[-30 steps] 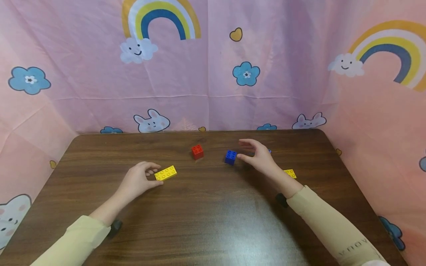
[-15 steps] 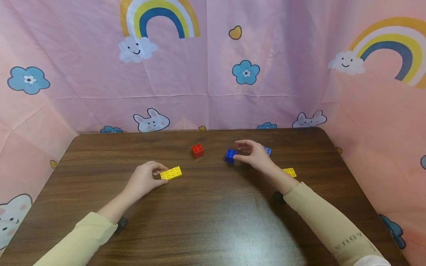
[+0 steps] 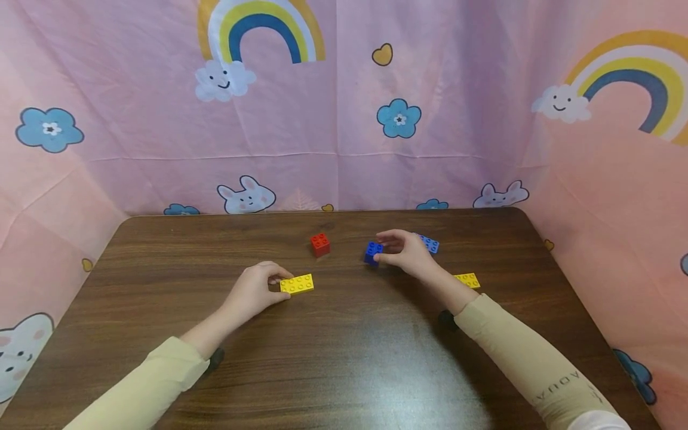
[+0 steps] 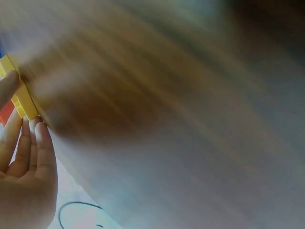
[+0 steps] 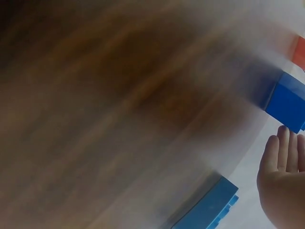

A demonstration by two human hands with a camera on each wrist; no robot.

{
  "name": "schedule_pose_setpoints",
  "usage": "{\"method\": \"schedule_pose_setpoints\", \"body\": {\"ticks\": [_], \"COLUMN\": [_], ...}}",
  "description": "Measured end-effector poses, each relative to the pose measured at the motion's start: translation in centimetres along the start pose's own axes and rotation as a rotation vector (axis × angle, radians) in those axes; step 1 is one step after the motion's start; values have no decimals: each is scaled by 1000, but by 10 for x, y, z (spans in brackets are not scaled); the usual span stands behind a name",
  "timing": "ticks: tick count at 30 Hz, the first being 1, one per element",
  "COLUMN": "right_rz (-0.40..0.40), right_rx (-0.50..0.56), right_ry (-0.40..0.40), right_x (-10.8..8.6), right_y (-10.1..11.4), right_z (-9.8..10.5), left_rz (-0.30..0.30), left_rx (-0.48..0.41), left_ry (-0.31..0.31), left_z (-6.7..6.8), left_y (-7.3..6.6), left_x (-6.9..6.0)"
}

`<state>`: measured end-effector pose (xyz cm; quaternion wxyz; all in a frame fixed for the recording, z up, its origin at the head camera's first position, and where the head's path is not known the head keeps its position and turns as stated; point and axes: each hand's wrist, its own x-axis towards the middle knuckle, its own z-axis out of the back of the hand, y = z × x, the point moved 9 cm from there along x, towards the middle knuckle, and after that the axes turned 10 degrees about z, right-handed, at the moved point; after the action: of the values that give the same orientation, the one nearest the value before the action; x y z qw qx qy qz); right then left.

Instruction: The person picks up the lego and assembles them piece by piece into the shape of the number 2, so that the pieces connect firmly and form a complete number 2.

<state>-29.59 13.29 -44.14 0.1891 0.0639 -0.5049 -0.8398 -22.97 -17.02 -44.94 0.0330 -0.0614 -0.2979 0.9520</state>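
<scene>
In the head view my left hand (image 3: 252, 291) pinches a yellow eight-stud building brick (image 3: 297, 284) by its left end, thumb at the front and fingers behind. The left wrist view shows the same yellow brick (image 4: 24, 90) between thumb and fingertips. My right hand (image 3: 409, 254) is at a dark blue four-stud brick (image 3: 372, 253), its thumb overlapping the front right side and its fingers behind. Seen from the right wrist, straight fingers reach the edge of that blue brick (image 5: 288, 102); the thumb is out of view there.
A red four-stud brick (image 3: 319, 245) stands between the hands, farther back. Behind the right hand lies a light blue brick (image 3: 430, 243), partly hidden. Another yellow brick (image 3: 469, 280) is partly covered by the right forearm. Patterned cloth (image 3: 344, 131) hangs behind the wooden table (image 3: 333, 358).
The left hand has moved right with the yellow brick. My right hand has shifted slightly left onto the dark blue brick, uncovering more of the light blue one. The dark blue brick stays in place.
</scene>
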Motion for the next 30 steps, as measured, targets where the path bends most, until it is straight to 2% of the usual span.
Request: {"method": "schedule_pose_setpoints", "body": {"ticks": [11,30], "right_rz": [-7,-58], "right_rx": [-70,-111], "right_ry": [34,22], "right_x": [1,2], "right_y": [0,-8], "right_z": [-5,-4], "left_rz": [-53,-105], "left_rx": [-8,-27], "left_ry": [30,75], "left_z": [-16,-41], "left_y": [-27,-61], "left_x": [-2,-5]}}
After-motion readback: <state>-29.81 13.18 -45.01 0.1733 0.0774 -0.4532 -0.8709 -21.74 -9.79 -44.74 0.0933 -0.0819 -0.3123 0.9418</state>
